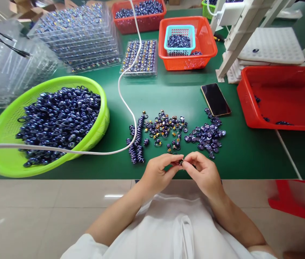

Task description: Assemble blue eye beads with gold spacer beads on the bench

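Observation:
My left hand and my right hand meet at the table's front edge, fingertips pinched on one small dark part. Fingers cover most of it, so its exact kind is unclear. Just beyond lies a loose pile of small dark-blue and gold pieces. To its right, near my right hand, is a heap of flat, shiny dark-blue caps. Left of the pile, dark-blue ring-like pieces stand stacked in rows.
A green basket full of dark-blue pieces stands left, crossed by a white cable. Behind are stacked clear trays, a filled tray and an orange basin. A phone and a red bin sit right.

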A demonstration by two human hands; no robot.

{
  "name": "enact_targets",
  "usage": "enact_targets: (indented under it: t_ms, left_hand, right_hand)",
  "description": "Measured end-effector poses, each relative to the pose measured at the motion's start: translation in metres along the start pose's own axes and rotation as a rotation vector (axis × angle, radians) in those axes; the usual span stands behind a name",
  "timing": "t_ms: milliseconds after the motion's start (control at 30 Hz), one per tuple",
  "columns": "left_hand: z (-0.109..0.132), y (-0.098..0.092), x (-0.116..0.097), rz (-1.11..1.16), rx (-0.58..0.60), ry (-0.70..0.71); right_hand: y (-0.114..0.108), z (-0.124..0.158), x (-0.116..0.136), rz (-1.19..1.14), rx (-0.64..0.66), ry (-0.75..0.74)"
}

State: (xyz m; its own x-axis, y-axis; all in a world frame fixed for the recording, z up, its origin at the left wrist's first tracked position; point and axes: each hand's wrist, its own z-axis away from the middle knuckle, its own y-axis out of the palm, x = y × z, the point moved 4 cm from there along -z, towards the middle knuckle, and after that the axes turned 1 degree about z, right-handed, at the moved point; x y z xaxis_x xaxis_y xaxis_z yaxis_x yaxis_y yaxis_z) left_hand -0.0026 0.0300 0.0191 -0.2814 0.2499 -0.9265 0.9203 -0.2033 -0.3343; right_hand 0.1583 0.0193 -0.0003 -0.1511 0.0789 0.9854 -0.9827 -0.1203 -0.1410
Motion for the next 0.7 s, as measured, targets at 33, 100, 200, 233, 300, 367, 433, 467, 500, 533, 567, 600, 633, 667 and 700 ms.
enact_targets:
  t_ms: [33, 100, 200, 233, 300, 367, 433, 467, 500, 533, 567, 600, 633, 667, 700]
  left_hand:
    - [-0.0002, -0.0003, 0.0003, -0.011, 0.001, -0.015]
    - [-0.0004, -0.0009, 0.0009, -0.037, 0.009, -0.029]
    - [-0.0003, -0.0011, 0.0015, -0.078, 0.027, 0.005]
    - [-0.0001, -0.001, 0.002, -0.09, 0.031, 0.023]
    - [0.0005, -0.0003, 0.0038, -0.106, 0.038, 0.039]
    - [0.0011, 0.0009, 0.006, -0.107, 0.041, 0.032]
    - [0.0015, 0.0019, 0.0071, -0.096, 0.032, 0.026]
    - [0.0015, 0.0022, 0.0071, -0.088, 0.025, 0.024]
    - [0.0016, 0.0025, 0.0067, -0.078, 0.019, 0.024]
    - [0.0017, 0.0028, 0.0062, -0.068, 0.016, 0.023]
    - [0.002, 0.003, 0.0057, -0.055, 0.014, 0.017]
    - [0.0025, 0.0031, 0.0054, -0.037, 0.011, 0.003]
    - [0.0032, 0.0031, 0.0055, -0.011, 0.004, -0.021]
    - [0.0042, 0.0032, 0.0061, 0.025, -0.005, -0.056]
    - [0.0054, 0.0035, 0.0072, 0.072, -0.014, -0.1]
  right_hand:
    - [-0.0004, -0.0004, 0.001, 0.018, 0.005, -0.003]
    - [-0.0011, -0.0011, 0.0029, 0.054, 0.018, -0.018]
    - [-0.0015, -0.002, 0.0045, 0.086, 0.032, -0.04]
    - [-0.0015, -0.0023, 0.0047, 0.09, 0.034, -0.042]
    - [-0.0013, -0.0028, 0.0046, 0.097, 0.04, -0.037]
    - [-0.0011, -0.0033, 0.0042, 0.11, 0.048, -0.02]
    - [-0.0011, -0.0039, 0.0039, 0.125, 0.056, -0.003]
    - [-0.0013, -0.0041, 0.0037, 0.133, 0.06, 0.007]
    - [-0.0016, -0.0044, 0.0035, 0.139, 0.065, 0.018]
    - [-0.0019, -0.0045, 0.0033, 0.144, 0.07, 0.028]
    - [-0.0023, -0.0046, 0.003, 0.147, 0.074, 0.038]
    - [-0.0028, -0.0047, 0.0028, 0.149, 0.077, 0.048]
    - [-0.0033, -0.0047, 0.0026, 0.149, 0.076, 0.056]
    - [-0.0036, -0.0048, 0.0025, 0.149, 0.075, 0.061]
    - [-0.0037, -0.0049, 0.0026, 0.149, 0.072, 0.063]
